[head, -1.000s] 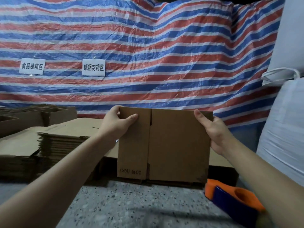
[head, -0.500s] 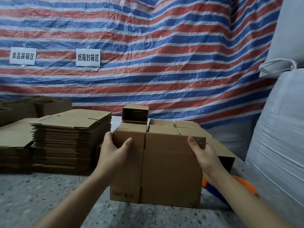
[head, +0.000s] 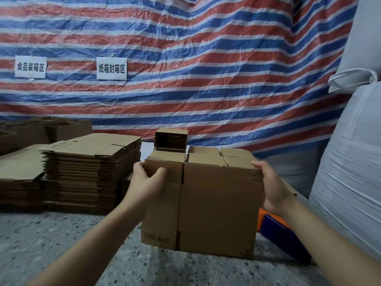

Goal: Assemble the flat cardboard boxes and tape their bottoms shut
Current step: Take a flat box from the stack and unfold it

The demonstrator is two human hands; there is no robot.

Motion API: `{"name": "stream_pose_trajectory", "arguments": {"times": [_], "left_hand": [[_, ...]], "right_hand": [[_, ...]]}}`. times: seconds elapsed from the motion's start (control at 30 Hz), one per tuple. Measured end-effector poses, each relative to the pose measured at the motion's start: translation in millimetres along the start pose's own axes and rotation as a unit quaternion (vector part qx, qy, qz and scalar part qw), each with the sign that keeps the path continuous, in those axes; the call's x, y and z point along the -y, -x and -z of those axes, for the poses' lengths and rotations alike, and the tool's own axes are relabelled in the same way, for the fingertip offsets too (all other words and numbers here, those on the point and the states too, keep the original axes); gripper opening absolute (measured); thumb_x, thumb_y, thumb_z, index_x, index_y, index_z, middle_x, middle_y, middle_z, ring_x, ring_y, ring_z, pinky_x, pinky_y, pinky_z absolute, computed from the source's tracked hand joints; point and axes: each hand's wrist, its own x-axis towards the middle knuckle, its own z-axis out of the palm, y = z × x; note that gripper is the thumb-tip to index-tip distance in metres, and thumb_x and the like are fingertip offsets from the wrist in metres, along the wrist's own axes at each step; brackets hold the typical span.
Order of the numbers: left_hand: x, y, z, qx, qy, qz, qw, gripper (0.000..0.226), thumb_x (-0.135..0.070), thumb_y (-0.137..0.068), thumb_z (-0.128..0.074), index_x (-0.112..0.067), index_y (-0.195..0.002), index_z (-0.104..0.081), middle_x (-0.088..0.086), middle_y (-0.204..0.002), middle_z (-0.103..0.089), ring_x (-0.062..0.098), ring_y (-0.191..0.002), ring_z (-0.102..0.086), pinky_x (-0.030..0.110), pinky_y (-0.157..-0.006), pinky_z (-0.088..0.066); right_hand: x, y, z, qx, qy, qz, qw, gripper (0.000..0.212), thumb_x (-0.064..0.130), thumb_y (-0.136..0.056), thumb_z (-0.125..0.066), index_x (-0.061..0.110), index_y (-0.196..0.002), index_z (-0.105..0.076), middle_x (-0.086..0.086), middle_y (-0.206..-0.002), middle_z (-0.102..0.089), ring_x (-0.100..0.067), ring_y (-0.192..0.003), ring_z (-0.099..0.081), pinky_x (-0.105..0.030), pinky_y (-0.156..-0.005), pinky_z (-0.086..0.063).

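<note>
Striped tarp backdrop, speckled floor (head: 61, 244). Frame centre: flat box (head: 216, 205), upright. Left hand (head: 147, 179) and right hand (head: 271, 186) grip its top corners. Risk: uneven push creases a panel instead of squaring it open.

A makeshift packing warehouse: stacks of flattened cardboard cartons (head: 90, 174) at nine o'clock on a speckled terrazzo floor (head: 61, 240), a red-white-blue striped tarpaulin (head: 206, 69) hung as backdrop with two printed zone signs (head: 111, 68), white bulk sacks (head: 354, 172) at three o'clock.
</note>
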Motion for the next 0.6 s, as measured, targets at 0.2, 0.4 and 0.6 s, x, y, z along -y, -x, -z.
{"name": "stream_pose_trajectory", "arguments": {"times": [0.2, 0.4, 0.6], "left_hand": [[-3, 5, -12, -0.03, 0.019, 0.002, 0.999, 0.06, -0.066, -0.082, -0.062, -0.027, -0.121, -0.038, -0.004, -0.111, -0.056, 0.01, -0.096, -0.055, 0.03, -0.069, -0.045], [-5, -2, -25, -0.062, 0.031, 0.037, 0.997, 0.053, -0.056, -0.086, -0.059, -0.026, -0.121, -0.034, 0.003, -0.115, -0.05, 0.022, -0.104, -0.052, 0.04, -0.081, -0.045], [-17, -1, -26, 0.071, 0.062, 0.047, 0.994, 0.036, -0.048, -0.094, -0.042, -0.02, -0.109, -0.059, 0.006, -0.1, -0.069, 0.021, -0.093, -0.064, 0.039, -0.084, -0.051]], "right_hand": [[-2, 4, -6, 0.008, -0.061, -0.016, 0.998, 0.054, 0.047, -0.099, -0.037, 0.008, -0.096, -0.074, -0.015, -0.088, -0.064, -0.025, -0.08, -0.066, -0.041, -0.072, -0.055], [0, 9, -9, 0.015, -0.05, -0.018, 0.998, 0.049, 0.047, -0.099, -0.036, 0.005, -0.091, -0.061, -0.009, -0.077, -0.056, -0.019, -0.071, -0.06, -0.036, -0.064, -0.055], [3, 15, -25, -0.038, 0.003, 0.024, 0.999, 0.057, 0.045, -0.103, -0.027, 0.014, -0.072, -0.063, -0.005, -0.067, -0.062, -0.012, -0.061, -0.063, -0.029, -0.053, -0.054]]}}
